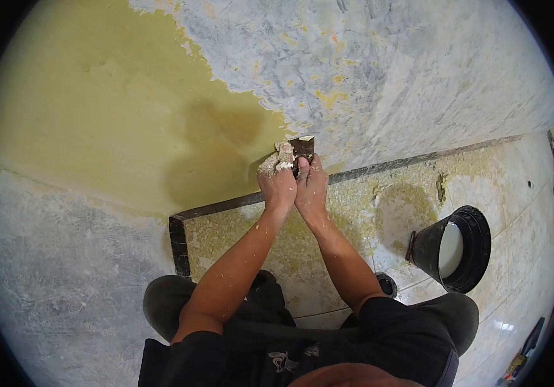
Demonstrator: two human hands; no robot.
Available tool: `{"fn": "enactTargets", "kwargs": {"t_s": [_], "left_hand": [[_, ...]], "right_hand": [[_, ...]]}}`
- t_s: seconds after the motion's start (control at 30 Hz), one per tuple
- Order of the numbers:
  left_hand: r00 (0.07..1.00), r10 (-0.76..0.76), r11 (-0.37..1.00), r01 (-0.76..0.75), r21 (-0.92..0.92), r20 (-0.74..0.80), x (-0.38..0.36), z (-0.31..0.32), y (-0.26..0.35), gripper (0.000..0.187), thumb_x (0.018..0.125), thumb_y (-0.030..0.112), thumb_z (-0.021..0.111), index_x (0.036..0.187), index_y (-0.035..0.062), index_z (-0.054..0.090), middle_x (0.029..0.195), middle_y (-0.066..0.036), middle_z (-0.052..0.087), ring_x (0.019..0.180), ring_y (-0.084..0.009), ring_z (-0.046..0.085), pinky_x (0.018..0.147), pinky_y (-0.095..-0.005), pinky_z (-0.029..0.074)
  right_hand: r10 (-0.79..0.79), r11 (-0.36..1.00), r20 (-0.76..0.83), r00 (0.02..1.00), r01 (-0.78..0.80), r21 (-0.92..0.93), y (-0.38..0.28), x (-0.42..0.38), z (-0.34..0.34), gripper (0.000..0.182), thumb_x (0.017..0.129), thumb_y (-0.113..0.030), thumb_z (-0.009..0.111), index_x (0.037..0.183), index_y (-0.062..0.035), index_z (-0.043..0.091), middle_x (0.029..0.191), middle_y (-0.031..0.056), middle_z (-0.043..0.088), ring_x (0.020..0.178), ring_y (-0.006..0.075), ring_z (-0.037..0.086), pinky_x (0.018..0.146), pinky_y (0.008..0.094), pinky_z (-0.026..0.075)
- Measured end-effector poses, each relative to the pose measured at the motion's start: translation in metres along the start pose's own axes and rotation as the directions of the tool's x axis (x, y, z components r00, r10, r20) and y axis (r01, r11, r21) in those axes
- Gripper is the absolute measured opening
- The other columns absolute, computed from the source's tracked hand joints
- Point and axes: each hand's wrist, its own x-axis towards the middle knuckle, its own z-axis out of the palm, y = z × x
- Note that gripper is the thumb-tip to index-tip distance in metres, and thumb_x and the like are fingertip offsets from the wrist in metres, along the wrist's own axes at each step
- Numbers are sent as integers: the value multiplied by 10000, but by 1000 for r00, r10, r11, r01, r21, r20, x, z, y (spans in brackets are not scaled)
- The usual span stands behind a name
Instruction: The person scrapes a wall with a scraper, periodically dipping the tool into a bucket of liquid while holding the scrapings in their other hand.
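Both my hands are together at the wall, closed around a scraper (302, 148) with a dark, flat blade. My left hand (278, 184) has its fingers caked with pale paint scrapings. Beside it, my right hand (312, 186) grips the scraper with the thumb lying along it; the handle is hidden by the hands. The blade is at the border between yellow-green paint (116, 109) and the bared grey-white wall (380, 71), low down near the dark skirting (367, 173). Small flakes stick to both forearms.
Paint flakes (225, 238) cover the tiled floor along the skirting. To my right stands a black bucket (425, 255) with whitish liquid inside. A small dark round object (386, 285) lies near my right knee. Tools (522, 358) lie at the lower right.
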Motion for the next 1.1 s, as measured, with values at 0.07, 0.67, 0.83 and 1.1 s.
{"fn": "enactTargets", "kwargs": {"t_s": [0.07, 0.67, 0.83, 1.1], "left_hand": [[996, -87, 981, 88, -173, 10, 2, 8, -9, 349, 965, 283, 480, 1022, -21, 643, 999, -200, 674, 910, -357, 630, 795, -420, 469], [979, -204, 842, 171, -511, -8, 9, 15, -1, 353, 949, 230, 476, 1162, -33, 577, 1148, -197, 626, 1049, -312, 584, 884, -409, 442], [991, -133, 897, 126, -425, 12, 7, 12, -4, 257, 930, 114, 485, 1122, -18, 593, 1055, -97, 629, 905, -181, 608, 787, -335, 504], [840, -470, 578, 525, -625, 271, 1, 13, -5, 184, 934, 96, 479, 1009, -11, 609, 937, -109, 638, 817, -195, 630, 705, -355, 520]], "right_hand": [[-25, 997, 7, 1000, 25, -71, 3, -2, -1, 266, 998, -227, 462, 1021, 33, 509, 758, 298, 609, 730, 505, 590, 601, 526, 445], [-14, 999, 12, 1000, 14, -32, -33, 13, -11, 348, 1008, -340, 429, 1045, -10, 529, 775, 257, 628, 761, 507, 583, 655, 539, 441], [-72, 994, -38, 997, 68, -82, -3, 8, 1, 310, 1005, -280, 441, 1054, 12, 532, 800, 264, 631, 755, 508, 578, 683, 534, 434], [65, 998, 26, 998, -66, 11, -11, 1, -12, 266, 990, -222, 459, 1041, 27, 539, 816, 286, 631, 780, 511, 590, 678, 525, 455]]}}
